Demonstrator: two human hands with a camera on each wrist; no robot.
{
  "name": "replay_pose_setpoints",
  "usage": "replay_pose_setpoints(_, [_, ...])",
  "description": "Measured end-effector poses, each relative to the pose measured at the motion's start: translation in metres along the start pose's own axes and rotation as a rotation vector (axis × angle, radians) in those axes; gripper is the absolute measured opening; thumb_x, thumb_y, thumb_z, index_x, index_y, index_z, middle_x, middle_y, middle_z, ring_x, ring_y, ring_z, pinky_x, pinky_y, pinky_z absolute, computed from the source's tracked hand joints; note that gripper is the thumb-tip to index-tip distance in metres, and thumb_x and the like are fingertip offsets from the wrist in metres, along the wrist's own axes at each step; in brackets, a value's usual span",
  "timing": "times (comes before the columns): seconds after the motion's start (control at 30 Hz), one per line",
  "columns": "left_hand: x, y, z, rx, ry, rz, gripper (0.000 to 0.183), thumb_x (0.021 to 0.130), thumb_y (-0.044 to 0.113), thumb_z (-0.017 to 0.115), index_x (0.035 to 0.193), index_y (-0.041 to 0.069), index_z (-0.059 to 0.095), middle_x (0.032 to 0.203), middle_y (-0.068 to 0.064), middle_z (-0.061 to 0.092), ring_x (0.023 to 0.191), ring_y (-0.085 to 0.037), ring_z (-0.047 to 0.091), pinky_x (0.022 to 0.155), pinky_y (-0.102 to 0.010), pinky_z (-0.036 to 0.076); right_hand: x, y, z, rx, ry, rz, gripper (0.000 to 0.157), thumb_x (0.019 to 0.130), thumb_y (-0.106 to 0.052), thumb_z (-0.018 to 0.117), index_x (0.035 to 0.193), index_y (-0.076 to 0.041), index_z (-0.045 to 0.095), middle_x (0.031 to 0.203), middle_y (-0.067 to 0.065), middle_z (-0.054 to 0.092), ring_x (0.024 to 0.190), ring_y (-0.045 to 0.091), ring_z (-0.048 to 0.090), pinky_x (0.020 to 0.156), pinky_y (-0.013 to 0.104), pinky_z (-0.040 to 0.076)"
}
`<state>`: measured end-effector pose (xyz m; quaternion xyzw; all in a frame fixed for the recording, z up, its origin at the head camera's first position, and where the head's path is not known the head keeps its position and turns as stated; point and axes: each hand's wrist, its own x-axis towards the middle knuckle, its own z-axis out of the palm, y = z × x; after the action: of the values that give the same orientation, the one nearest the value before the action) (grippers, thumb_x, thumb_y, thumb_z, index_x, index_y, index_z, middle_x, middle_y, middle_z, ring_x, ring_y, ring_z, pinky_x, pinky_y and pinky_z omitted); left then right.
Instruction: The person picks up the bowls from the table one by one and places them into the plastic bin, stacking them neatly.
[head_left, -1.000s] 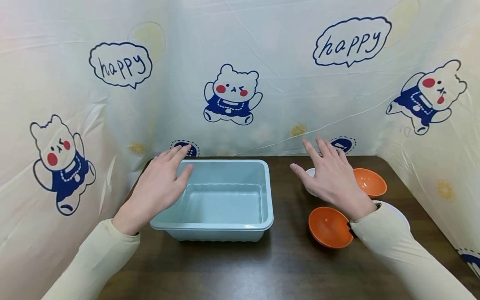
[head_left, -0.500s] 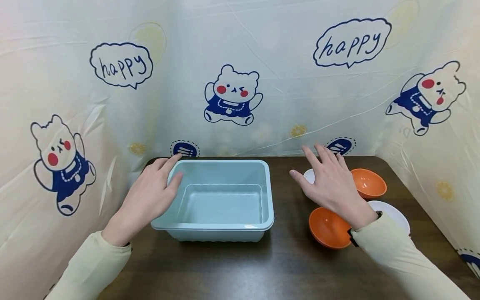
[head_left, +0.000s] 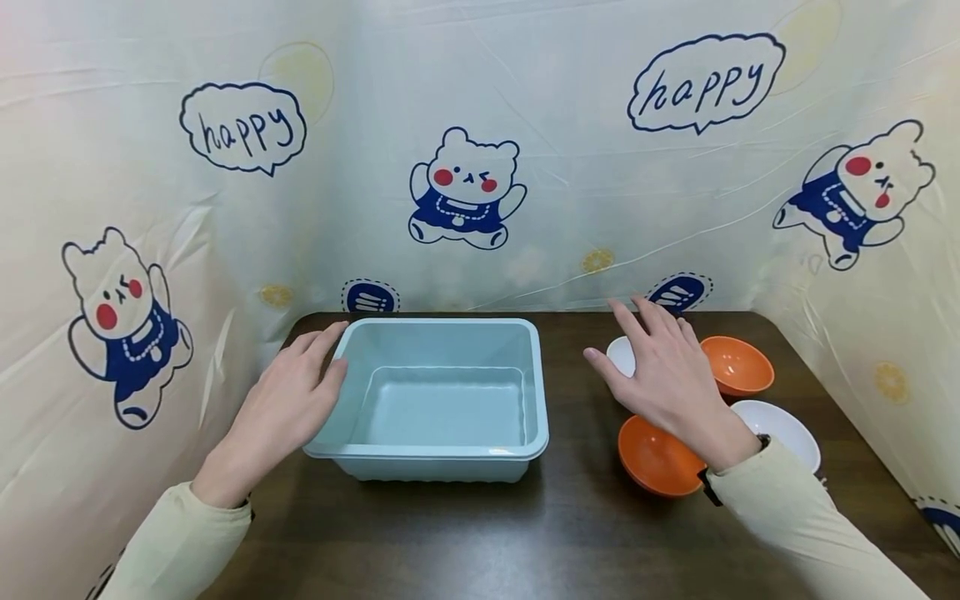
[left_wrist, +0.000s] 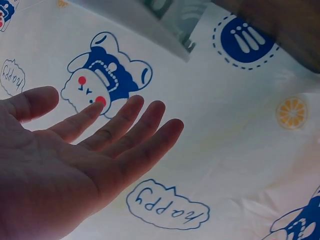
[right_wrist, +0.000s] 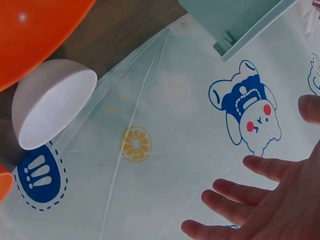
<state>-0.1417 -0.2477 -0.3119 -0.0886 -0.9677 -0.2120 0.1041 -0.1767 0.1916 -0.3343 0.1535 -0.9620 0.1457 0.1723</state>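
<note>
Head view: both hands empty, fingers loosely spread, near rectangular tub, glossy bowls.

The right grip, fingers spread, is apart from the white bowl.

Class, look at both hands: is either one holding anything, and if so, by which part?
Nothing is held. The left hand, fingers extended, is near the blue tub; the right hand, fingers spread, is near the bowls.
</note>
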Motion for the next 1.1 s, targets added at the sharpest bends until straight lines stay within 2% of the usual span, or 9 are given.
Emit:
replay_pose_setpoints(0.23, [-0.003, -0.008, 0.003, -0.020, -0.015, -0.068, 0.053, 0.112, 0.031, 0.043, 0.159, 0.004, 0.043, 0.157, -0.025, 0.044, 0.138, -0.048, 0.044, 0.108, -0.072, 0.033, -0.004, 0.002, 0.002, 0.008, -0.036, 0.026, 0.084, 0.101, -0.069, 0.049, 0.161, -0.011, 0.042, 0.163, 0.026, 0.036, 0.148, 0.047, 0.032, 0.114, 0.073, 0.023])
replay_pose_setpoints(0.5, [-0.005, -0.018, 0.006, -0.044, -0.052, -0.117, 0.054, 0.112, 0.027, 0.044, 0.161, 0.004, 0.039, 0.154, -0.029, 0.046, 0.131, -0.050, 0.049, 0.105, -0.074, 0.036, -0.011, 0.004, 0.006, 0.024, -0.022, 0.015, 0.082, 0.101, -0.067, 0.052, 0.159, -0.009, 0.046, 0.160, 0.026, 0.040, 0.145, 0.048, 0.037, 0.112, 0.073, 0.027])
replay_pose_setpoints(0.8, [-0.009, -0.026, 0.007, -0.063, -0.043, -0.103, 0.049, 0.111, 0.022, 0.042, 0.156, 0.003, 0.044, 0.131, -0.026, 0.063, 0.112, -0.041, 0.061, 0.095, -0.066, 0.046, -0.024, 0.009, 0.009, 0.041, -0.008, 0.004, 0.080, 0.101, -0.063, 0.057, 0.157, -0.007, 0.047, 0.157, 0.027, 0.044, 0.142, 0.048, 0.041, 0.112, 0.069, 0.031])
replay_pose_setpoints(1.1, [-0.013, -0.033, 0.011, -0.070, -0.068, -0.122, 0.047, 0.111, 0.020, 0.042, 0.154, 0.003, 0.047, 0.128, -0.026, 0.065, 0.106, -0.039, 0.063, 0.090, -0.064, 0.050, -0.033, 0.014, 0.012, 0.019, 0.006, 0.013, 0.079, 0.099, -0.063, 0.059, 0.155, -0.008, 0.049, 0.154, 0.028, 0.047, 0.139, 0.047, 0.044, 0.111, 0.068, 0.033])
